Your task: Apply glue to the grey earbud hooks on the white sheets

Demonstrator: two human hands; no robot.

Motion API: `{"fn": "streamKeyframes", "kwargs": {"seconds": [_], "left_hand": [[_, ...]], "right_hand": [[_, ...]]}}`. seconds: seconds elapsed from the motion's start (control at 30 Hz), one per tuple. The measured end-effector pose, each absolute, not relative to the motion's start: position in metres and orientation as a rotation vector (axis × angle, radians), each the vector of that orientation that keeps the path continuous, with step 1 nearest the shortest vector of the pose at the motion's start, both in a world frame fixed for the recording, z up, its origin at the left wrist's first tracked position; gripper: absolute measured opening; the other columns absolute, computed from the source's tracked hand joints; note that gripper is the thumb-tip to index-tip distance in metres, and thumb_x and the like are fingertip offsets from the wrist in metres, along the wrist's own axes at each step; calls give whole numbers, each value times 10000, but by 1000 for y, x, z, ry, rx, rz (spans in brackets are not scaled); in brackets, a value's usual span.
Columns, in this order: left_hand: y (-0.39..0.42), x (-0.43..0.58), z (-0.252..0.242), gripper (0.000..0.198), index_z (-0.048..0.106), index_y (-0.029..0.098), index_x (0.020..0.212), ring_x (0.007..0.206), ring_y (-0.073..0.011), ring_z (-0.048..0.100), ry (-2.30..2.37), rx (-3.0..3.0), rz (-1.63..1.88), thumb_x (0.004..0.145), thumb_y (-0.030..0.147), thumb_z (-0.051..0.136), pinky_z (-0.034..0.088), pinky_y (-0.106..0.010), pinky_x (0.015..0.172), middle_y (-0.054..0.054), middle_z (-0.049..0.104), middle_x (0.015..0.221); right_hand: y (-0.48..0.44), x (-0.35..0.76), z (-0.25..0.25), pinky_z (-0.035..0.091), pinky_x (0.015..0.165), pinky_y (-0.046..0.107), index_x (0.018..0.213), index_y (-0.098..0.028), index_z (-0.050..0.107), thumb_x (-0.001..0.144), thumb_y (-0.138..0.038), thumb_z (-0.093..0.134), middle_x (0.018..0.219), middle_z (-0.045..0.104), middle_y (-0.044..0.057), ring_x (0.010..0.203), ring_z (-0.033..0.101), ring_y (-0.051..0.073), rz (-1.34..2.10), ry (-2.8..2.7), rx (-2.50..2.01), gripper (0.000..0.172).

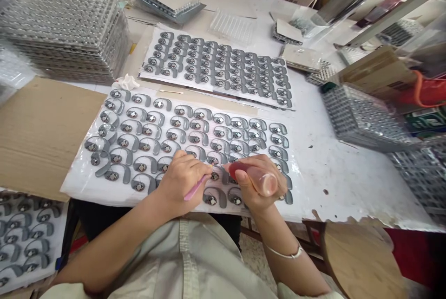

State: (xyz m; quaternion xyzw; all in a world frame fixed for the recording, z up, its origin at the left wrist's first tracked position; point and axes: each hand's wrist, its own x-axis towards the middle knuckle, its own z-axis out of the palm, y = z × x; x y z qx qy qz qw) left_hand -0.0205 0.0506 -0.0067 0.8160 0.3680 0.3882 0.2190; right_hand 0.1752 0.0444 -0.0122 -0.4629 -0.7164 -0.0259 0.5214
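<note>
My left hand point(183, 176) is closed round a thin pink-purple stick-like tool point(195, 189), its tip pointing right. In my right hand point(259, 201) is a small squeeze bottle point(253, 176) with reddish contents, its narrow nozzle aimed left. Both tips meet closely over a grey hook-shaped part point(225, 176) with a round metal piece; whether they touch it I cannot tell. Rows of the same grey hooked parts point(141, 165) lie around my hands on a white sheet point(81, 173). My hands cover some of them.
Beyond lies a second sheet of hooked parts point(219, 64). A cotton swab point(171, 91) and crumpled tissue point(126, 82) rest between. Stacked clear trays point(66, 34) stand at left above brown cardboard point(45, 136); more filled trays point(365, 113) are at right. A round stool point(362, 262) is below the table.
</note>
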Motion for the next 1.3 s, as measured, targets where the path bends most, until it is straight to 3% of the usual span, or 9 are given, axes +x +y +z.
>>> {"fn": "streamKeyframes", "kwargs": {"seconds": [1.3], "left_hand": [[63, -28, -5, 96, 679, 190, 776, 628, -110, 578, 1053, 1971, 922, 813, 129, 615, 376, -317, 807, 39, 645, 641]], "right_hand": [[46, 170, -15, 476, 524, 316, 925, -188, 627, 783, -224, 690, 738, 642, 34, 620, 580, 174, 80, -1760, -1010, 159]]}}
